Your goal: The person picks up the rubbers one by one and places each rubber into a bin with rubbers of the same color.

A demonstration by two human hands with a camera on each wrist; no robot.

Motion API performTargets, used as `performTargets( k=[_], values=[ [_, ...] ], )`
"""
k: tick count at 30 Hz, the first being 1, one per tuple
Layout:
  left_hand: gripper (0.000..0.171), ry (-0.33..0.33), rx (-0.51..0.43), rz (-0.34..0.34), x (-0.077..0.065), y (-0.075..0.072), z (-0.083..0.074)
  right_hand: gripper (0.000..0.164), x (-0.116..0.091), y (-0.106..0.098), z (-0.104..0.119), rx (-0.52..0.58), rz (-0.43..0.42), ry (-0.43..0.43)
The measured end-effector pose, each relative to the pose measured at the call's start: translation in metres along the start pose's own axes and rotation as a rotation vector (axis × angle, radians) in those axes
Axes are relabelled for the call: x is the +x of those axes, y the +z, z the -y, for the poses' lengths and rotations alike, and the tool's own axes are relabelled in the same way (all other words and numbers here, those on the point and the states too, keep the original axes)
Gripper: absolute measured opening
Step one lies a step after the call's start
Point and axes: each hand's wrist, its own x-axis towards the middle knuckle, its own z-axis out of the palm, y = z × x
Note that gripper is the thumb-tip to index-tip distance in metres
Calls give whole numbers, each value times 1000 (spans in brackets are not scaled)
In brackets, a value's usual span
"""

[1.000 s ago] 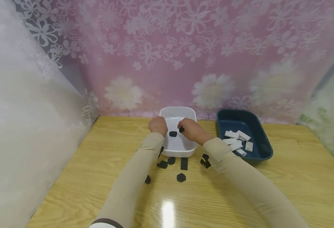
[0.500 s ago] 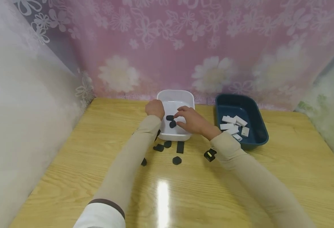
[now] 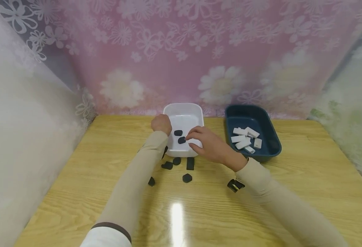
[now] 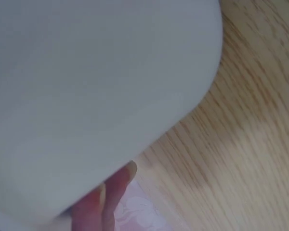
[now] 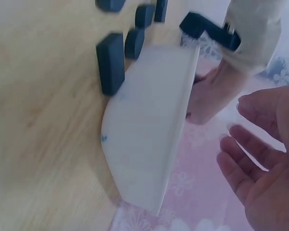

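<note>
A white basin (image 3: pixel 185 153) stands on the table with two black pieces inside, a rounded one (image 3: pixel 181 140) and another black piece (image 3: pixel 178 132) behind it. My left hand (image 3: pixel 161 124) grips the basin's left rim; in the left wrist view its fingertips (image 4: pixel 127 174) show at the edge of the white wall. Over the basin's right side hovers my right hand (image 3: pixel 208 143), thumb and fingers spread apart. In the right wrist view this hand (image 5: pixel 265 149) holds nothing.
Before the basin lie several black pieces, among them a rectangle (image 3: pixel 190 163), a hexagon (image 3: pixel 187 178) and a disc (image 3: pixel 176 161). To the right, a dark blue basin (image 3: pixel 275 145) contains several white blocks (image 3: pixel 243 143). A floral curtain (image 3: pixel 181 68) hangs behind the table.
My right hand has let go of a black piece, which now lies in the white basin, and has drawn back toward the right. The left hand keeps its grip on the rim.
</note>
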Motion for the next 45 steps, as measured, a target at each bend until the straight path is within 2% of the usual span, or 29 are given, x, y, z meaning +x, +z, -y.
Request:
performTargets(
  k=[4,11,15,19,28,38,42,45],
  values=[
    [20,-3,3,-4,-1,2,4,19,-11,7,13,7,75,-46],
    [22,-6,-2,5,-2,0,5,23,-27,31,19,48,287,-87],
    [22,7,-9,13,-3,-2,2,25,-36,42,22,20,376,-87],
    [22,15,11,1,-2,-6,3,25,-34,47,24,-9,429,-103],
    [22,27,35,-7,-1,4,4,20,-36,54,22,23,418,-106],
    [21,-3,8,-12,-3,4,4,19,-37,56,21,5,380,-204],
    [22,1,9,-16,-4,3,4,19,-36,52,20,14,403,-206],
    [21,6,9,-24,-5,3,1,19,-35,41,21,46,401,-213]
  ],
)
